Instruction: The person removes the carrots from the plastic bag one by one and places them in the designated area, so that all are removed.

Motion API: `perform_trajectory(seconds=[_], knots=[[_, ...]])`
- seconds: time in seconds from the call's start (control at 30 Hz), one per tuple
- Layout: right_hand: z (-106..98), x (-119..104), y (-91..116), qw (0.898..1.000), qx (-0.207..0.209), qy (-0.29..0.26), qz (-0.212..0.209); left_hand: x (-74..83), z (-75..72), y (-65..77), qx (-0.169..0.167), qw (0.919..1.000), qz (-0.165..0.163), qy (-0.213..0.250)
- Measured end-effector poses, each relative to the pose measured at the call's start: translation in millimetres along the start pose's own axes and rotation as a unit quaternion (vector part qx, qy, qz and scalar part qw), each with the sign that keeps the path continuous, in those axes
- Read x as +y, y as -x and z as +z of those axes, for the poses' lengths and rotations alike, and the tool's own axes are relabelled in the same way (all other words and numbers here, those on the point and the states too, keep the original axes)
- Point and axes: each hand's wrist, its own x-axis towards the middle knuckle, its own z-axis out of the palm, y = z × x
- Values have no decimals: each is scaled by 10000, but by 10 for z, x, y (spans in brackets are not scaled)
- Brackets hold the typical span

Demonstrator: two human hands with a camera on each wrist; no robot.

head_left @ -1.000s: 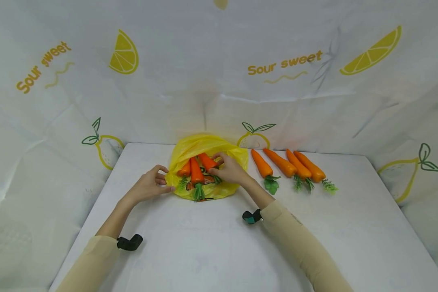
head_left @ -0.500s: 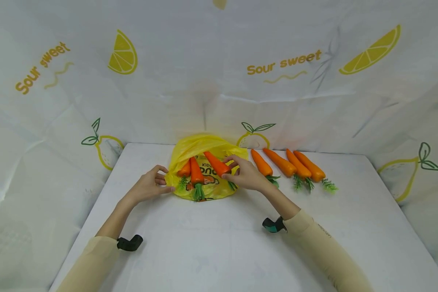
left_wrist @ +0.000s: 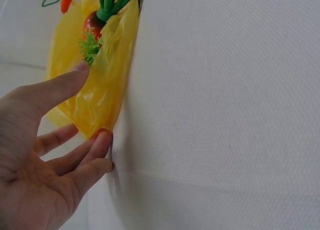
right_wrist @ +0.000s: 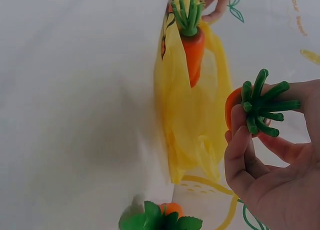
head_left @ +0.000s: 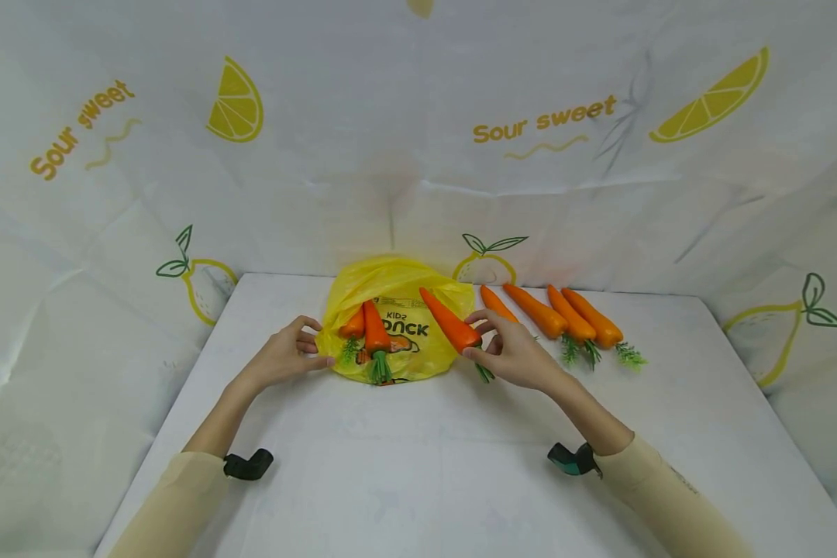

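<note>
My right hand (head_left: 512, 353) pinches a carrot (head_left: 449, 320) near its green stub top, the tip pointing up and left over the right side of a yellow plastic bag (head_left: 390, 273). In the right wrist view the carrot's green stems (right_wrist: 262, 107) face the camera. Two more carrots lie in the bag's mouth: one with thick green stems (head_left: 376, 332), the other (head_left: 353, 325) with feathery leaves, partly covered by the bag. At the bag's left edge, my left hand (head_left: 286, 353) touches the plastic with fingertips; thumb and fingers stand apart in the left wrist view.
Several carrots lie in a row right of the bag, among them a thick one (head_left: 535, 311) and the rightmost one (head_left: 591, 316); my right hand partly hides the nearest (head_left: 497, 302). The white table (head_left: 390, 465) meets a lemon-printed cloth (head_left: 390, 194) behind.
My right hand has drawn the carrot from inside the bag rightward and toward me, so the bag's printed lettering shows. The left hand and the bag have stayed in place.
</note>
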Motion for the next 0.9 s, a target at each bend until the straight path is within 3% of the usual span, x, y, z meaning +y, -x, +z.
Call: perform_trajectory(seconds=[0.33,0.6,0.9], knots=[[-139,185,308,9985,515,181,-18,-6,5,-6,21,10000,26,-22],[-233,250,505,9966,606,281,482,-2,10,-2,31,10000,-46,-20],[-211,403,597,9944,628,429,738,5,9,1,42,10000,2,-31]])
